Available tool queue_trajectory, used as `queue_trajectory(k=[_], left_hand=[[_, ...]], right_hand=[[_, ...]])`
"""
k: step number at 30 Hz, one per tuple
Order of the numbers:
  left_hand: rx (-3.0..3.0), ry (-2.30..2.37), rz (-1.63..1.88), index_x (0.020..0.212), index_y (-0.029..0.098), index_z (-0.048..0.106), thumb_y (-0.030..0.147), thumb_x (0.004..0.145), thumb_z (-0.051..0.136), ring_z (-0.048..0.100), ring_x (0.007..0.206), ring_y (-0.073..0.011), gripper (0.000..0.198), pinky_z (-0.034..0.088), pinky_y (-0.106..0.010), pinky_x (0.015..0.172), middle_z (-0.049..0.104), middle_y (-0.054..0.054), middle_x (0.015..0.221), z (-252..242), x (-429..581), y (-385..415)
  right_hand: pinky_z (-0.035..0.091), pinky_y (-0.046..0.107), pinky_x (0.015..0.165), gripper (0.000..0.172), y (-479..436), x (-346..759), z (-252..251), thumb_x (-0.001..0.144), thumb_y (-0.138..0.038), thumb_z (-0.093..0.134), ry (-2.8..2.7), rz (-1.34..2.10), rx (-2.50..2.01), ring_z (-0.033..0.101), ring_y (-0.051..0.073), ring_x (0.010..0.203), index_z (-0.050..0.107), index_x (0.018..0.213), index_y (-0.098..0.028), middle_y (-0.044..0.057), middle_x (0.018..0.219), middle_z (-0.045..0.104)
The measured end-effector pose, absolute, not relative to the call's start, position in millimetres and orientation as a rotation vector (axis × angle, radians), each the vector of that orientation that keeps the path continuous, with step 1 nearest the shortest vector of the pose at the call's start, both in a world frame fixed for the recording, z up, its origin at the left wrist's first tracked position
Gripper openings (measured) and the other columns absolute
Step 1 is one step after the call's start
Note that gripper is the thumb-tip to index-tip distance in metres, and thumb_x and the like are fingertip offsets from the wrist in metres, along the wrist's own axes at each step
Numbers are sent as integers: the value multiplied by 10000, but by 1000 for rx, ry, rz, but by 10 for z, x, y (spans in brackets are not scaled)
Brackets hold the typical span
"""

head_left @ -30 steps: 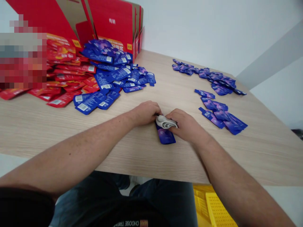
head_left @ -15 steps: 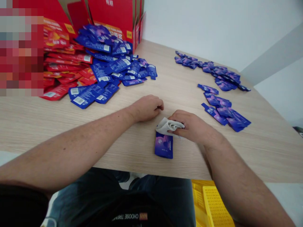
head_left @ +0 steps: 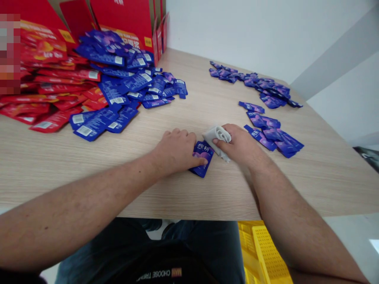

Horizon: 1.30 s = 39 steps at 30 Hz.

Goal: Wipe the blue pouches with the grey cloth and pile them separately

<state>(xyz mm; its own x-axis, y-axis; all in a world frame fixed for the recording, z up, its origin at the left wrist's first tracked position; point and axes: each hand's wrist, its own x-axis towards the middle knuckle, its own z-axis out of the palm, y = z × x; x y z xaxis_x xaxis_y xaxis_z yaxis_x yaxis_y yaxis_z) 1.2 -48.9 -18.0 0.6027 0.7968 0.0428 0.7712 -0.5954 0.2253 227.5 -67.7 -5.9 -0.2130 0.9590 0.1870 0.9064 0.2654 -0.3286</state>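
Observation:
A small blue-purple pouch [head_left: 204, 152] with white lettering is in front of me, at a slight slant on the table. My left hand [head_left: 180, 150] grips its left side, thumb across the front and fingers by its upper left edge. Just right of the pouch, my right hand [head_left: 241, 145] is closed around a folded white cloth [head_left: 218, 138]. The cloth's edge is close to the pouch's upper right corner; whether they touch I cannot tell.
Blue pouches [head_left: 139, 83] and red pouches [head_left: 59, 100] are heaped at the left, before red cartons [head_left: 127, 19]. More blue pouches lie in a row [head_left: 257, 83] at the back right and in a group [head_left: 275, 134] nearer me. A yellow crate [head_left: 269, 252] stands below the table edge.
My left hand has come down onto the pouch, which is now turned and a little farther from me. The cloth in my right hand has moved off the pouch's top, up and right.

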Motion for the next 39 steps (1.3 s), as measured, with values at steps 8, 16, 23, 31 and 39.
queue_trajectory(k=[8, 16, 23, 31, 39], left_hand=[[2377, 1252, 107, 1047, 197, 663, 593, 763, 695, 683, 799, -283, 488, 491, -358, 676, 723, -84, 869, -130, 82, -502], [2077, 1091, 136, 1048, 167, 730, 359, 770, 682, 676, 694, -203, 340, 469, -284, 601, 733, -34, 776, 14, 11, -363], [2030, 1083, 298, 914, 197, 735, 263, 808, 574, 657, 683, -176, 204, 473, -281, 629, 742, -21, 800, -76, -17, -242], [2123, 1220, 349, 664, 204, 620, 312, 896, 502, 559, 570, -158, 281, 407, -267, 572, 583, 5, 554, -114, 41, -259], [1932, 1287, 681, 603, 203, 512, 320, 873, 515, 465, 591, -137, 295, 346, -266, 548, 526, 7, 591, -226, 11, -247]], right_hand=[[450, 368, 679, 154, -676, 2322, -1, 831, -372, 659, -2057, 174, -1800, 628, 260, 782, 614, 862, -228, 84, 855, 704], [464, 378, 729, 175, -666, 2271, -13, 844, -383, 623, -1944, 143, -1768, 637, 274, 851, 611, 910, -221, 100, 929, 707], [475, 389, 768, 170, -681, 2248, -11, 849, -365, 622, -1940, 180, -1711, 645, 281, 896, 619, 938, -220, 98, 947, 702], [484, 401, 823, 150, -724, 2090, -70, 860, -323, 660, -1989, 143, -1508, 626, 274, 936, 660, 964, -215, 94, 941, 699], [508, 345, 810, 237, -877, 1948, -20, 801, -161, 689, -2446, 653, -979, 639, 213, 933, 702, 1023, -242, 47, 985, 685]])
